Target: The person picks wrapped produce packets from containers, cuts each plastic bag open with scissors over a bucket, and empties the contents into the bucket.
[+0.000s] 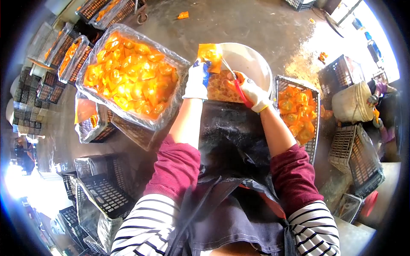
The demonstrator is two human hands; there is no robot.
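Observation:
An orange packet (209, 55) is pinched in my gloved left hand (197, 80), at the left rim of a white bucket (257, 61). My gloved right hand (252, 91) is closed round the red handles of a pair of scissors (244, 91), whose metal blades reach up-left to the packet's edge. Small brownish-orange pieces (222, 85) lie inside the bucket, below my hands. To the left, a plastic-lined crate (182, 64) is heaped with orange packets (128, 77). More orange packets (297, 112) fill a black crate (314, 147) on the right.
Black crates (104, 192) stand at the lower left, others with orange packets at the upper left. At the right, a co-worker's gloved hands (375, 102) are beside a cream bucket (352, 102) and more crates (341, 147). A loose orange piece (183, 15) lies on the floor.

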